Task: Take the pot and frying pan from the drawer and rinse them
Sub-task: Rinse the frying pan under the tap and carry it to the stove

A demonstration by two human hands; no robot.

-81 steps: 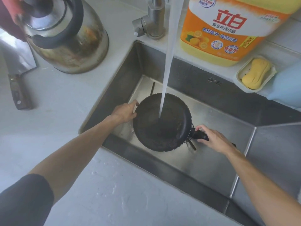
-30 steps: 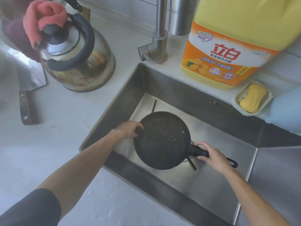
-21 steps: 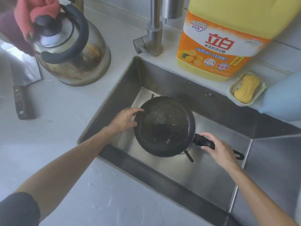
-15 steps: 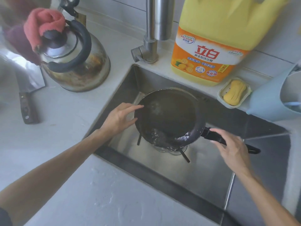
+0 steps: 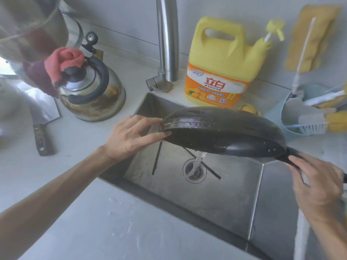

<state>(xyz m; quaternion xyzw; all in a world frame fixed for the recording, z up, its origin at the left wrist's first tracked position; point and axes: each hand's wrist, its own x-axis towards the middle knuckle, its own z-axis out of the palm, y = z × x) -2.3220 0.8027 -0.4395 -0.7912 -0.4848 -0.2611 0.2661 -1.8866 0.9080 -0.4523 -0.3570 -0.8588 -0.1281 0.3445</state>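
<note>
Head view: I now hold the frying pan [image 5: 221, 131] raised above the sink [image 5: 234, 194] and tipped steeply; half a second ago it sat lower and flatter. Water pours from its lower edge onto the drain [image 5: 194, 170]. My left hand [image 5: 134, 136] pinches the pan's left rim between thumb and fingers. My right hand [image 5: 317, 186] grips the pan handle. On the tabletop [image 5: 78, 212], the kettle [image 5: 90, 92] stands left of the faucet [image 5: 166, 42], the detergent jug [image 5: 221, 62] right of it. The raised pan partly hides the soap dish. Two dark chopsticks [image 5: 156, 160] lie in the sink.
</note>
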